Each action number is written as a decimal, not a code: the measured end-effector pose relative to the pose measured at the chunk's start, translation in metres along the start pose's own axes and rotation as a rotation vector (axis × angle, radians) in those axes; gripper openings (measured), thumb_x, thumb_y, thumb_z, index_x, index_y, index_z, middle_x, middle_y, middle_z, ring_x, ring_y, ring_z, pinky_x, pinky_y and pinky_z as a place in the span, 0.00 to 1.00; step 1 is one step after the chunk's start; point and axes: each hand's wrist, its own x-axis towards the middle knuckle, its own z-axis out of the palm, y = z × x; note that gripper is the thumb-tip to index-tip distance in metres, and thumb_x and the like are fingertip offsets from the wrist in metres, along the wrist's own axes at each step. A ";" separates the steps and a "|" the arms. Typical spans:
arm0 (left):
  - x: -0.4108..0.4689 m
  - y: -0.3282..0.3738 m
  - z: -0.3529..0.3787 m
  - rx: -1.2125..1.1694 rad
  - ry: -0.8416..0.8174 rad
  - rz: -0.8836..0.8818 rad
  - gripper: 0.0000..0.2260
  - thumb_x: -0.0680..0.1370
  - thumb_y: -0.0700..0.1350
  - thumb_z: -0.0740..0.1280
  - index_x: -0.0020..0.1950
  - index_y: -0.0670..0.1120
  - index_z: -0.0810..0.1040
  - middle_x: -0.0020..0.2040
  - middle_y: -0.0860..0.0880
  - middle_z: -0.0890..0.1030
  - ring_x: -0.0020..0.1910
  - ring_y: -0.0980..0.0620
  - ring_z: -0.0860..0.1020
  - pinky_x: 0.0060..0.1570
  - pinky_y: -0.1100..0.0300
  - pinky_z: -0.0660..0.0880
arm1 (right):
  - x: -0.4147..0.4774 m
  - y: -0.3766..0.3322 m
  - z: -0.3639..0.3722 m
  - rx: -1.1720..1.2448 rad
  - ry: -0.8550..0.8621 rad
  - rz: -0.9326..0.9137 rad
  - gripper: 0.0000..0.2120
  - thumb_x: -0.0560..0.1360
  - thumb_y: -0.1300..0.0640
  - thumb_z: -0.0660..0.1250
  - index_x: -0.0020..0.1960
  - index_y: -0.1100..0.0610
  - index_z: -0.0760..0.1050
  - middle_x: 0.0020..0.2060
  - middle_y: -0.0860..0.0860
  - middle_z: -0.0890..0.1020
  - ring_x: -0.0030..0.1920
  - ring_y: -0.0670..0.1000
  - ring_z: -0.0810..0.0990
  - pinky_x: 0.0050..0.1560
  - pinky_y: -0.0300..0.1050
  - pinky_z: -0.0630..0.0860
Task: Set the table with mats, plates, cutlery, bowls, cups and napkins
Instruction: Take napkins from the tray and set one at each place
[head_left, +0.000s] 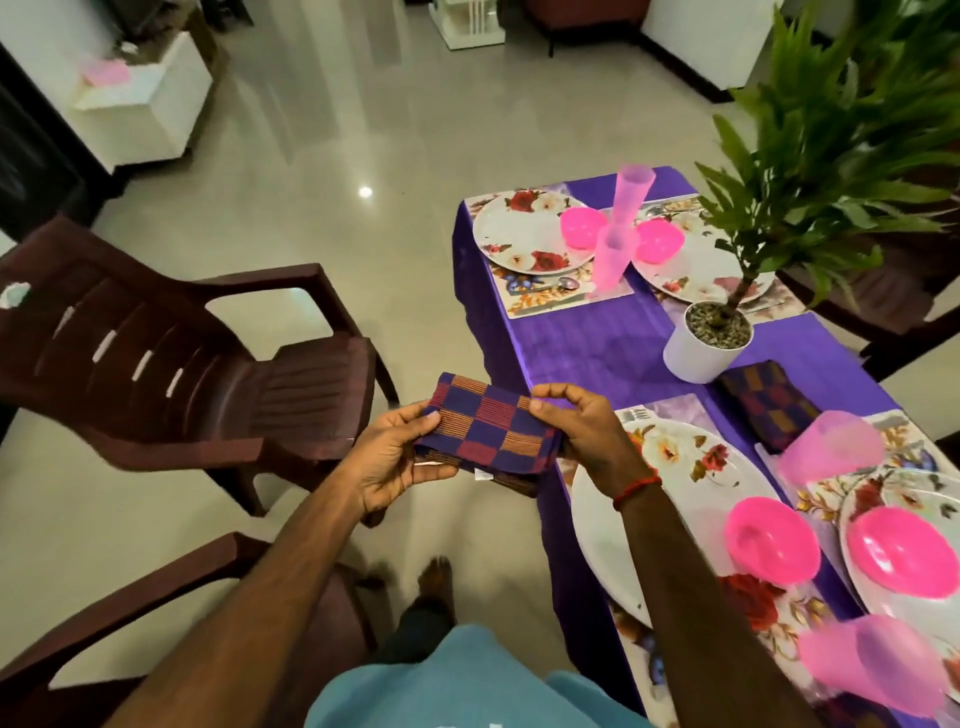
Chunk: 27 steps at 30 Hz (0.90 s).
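I have both forearms stretched forward, bare and nearly parallel. My left hand (397, 460) lies palm up, thumb on top, pinching one end of the napkin (488, 428). My right hand (584, 431) pinches the other end with curled fingers, a red thread (636, 488) round its wrist.

No legible text, brand or number. White tag (481, 474) on checked napkin (488, 431) too small to read; white print (358, 725) on shirt (467, 686) cut by frame edge.
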 end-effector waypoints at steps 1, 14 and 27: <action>0.009 0.005 0.000 -0.001 -0.010 -0.003 0.16 0.81 0.41 0.66 0.69 0.40 0.77 0.55 0.39 0.85 0.45 0.43 0.87 0.36 0.49 0.85 | 0.007 -0.001 -0.002 -0.027 0.011 -0.010 0.12 0.77 0.58 0.72 0.60 0.59 0.79 0.51 0.57 0.86 0.50 0.58 0.86 0.45 0.53 0.85; 0.148 0.093 -0.012 0.072 -0.213 -0.046 0.22 0.72 0.35 0.73 0.66 0.37 0.78 0.60 0.36 0.83 0.52 0.39 0.86 0.46 0.51 0.85 | 0.114 -0.028 0.021 0.225 0.538 -0.102 0.21 0.70 0.54 0.79 0.60 0.56 0.79 0.53 0.57 0.85 0.51 0.56 0.86 0.49 0.55 0.84; 0.240 0.113 0.027 0.158 -0.276 -0.134 0.18 0.79 0.31 0.68 0.68 0.42 0.77 0.60 0.39 0.84 0.58 0.38 0.84 0.54 0.46 0.83 | 0.136 -0.018 -0.011 0.155 0.490 0.047 0.38 0.71 0.60 0.78 0.74 0.42 0.65 0.53 0.56 0.86 0.52 0.56 0.86 0.52 0.59 0.83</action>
